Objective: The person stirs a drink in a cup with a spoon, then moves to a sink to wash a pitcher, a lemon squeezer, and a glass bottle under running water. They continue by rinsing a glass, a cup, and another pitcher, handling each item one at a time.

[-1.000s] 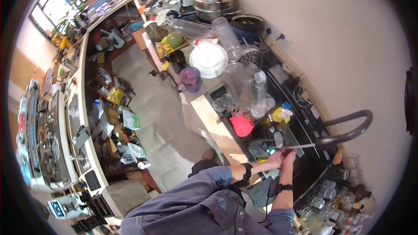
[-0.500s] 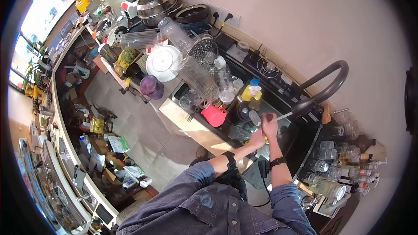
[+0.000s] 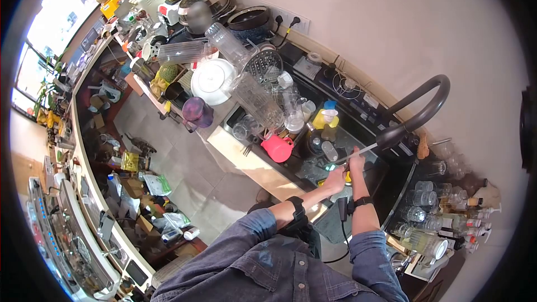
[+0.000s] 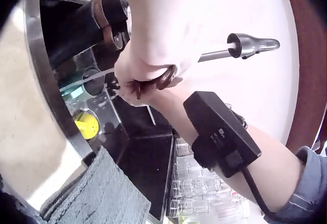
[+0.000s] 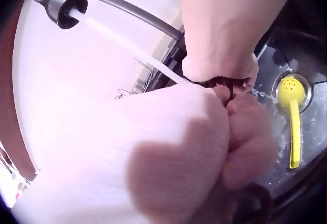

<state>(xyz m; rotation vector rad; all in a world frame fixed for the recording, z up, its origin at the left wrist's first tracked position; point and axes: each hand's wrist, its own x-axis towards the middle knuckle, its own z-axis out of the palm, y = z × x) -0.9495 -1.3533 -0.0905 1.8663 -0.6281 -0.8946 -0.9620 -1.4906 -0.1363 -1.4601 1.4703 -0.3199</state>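
- The left hand [image 3: 335, 180] and right hand [image 3: 357, 162] are close together over the sink [image 4: 148, 152]. In the right wrist view the left fingers look bent and pressed together; most of the right fingers are hidden, so I cannot tell how they lie.
- Between the hands is a small shiny brown thing [image 4: 167, 77], only partly visible. I cannot tell what it is, or which fingers, if any, pinch it.
- The step in hand seems to be rinsing: water [image 3: 361, 152] from the tap [image 3: 394, 135] runs onto the hands, and drops fall off beyond them.
- The next move likely calls for turning the hands in the stream so that it reaches every side, with enough hold that nothing slips towards the drain.
- Below them a yellow strainer [image 5: 292, 91] lies at the drain, its handle on the sink floor, touched by neither hand.
- Farther along stand a yellow soap bottle [image 3: 326, 117] and, on the counter [image 3: 246, 163], a pink jug [image 3: 278, 148] beside clear jugs.
- Against half a second ago, the right hand has shifted slightly towards the tap, and more of the stream shows, slanting past it. The strainer's yellow now shows between the forearms. Farther off, the soap bottle and pink jug have kept their places.
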